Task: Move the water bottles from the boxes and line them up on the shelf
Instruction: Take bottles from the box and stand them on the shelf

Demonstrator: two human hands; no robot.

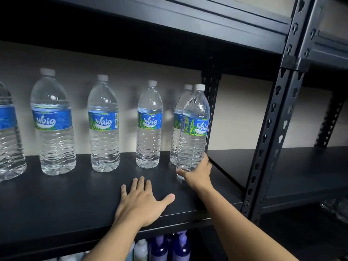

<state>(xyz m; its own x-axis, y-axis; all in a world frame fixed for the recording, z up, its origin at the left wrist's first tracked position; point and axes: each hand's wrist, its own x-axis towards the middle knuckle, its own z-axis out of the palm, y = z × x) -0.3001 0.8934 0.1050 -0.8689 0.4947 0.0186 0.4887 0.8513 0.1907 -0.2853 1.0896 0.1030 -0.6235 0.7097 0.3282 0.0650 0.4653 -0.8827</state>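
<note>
Several clear water bottles with blue labels stand in a row along the back of the black shelf (56, 200). My right hand (197, 173) grips the base of one more bottle (194, 129), held upright and slightly tilted at the row's right end, just in front of another bottle (179, 113). Whether its base touches the shelf is unclear. My left hand (143, 200) lies flat on the shelf's front part, fingers spread, holding nothing. Other bottles in the row stand at the left (53, 125), centre (104, 127) and centre right (149, 127). No box is in view.
A black slotted upright post (271, 117) separates this bay from a neighbouring shelf (293, 166) to the right. Another shelf board runs close overhead. Below the shelf edge stand purple and white bottles (169, 247).
</note>
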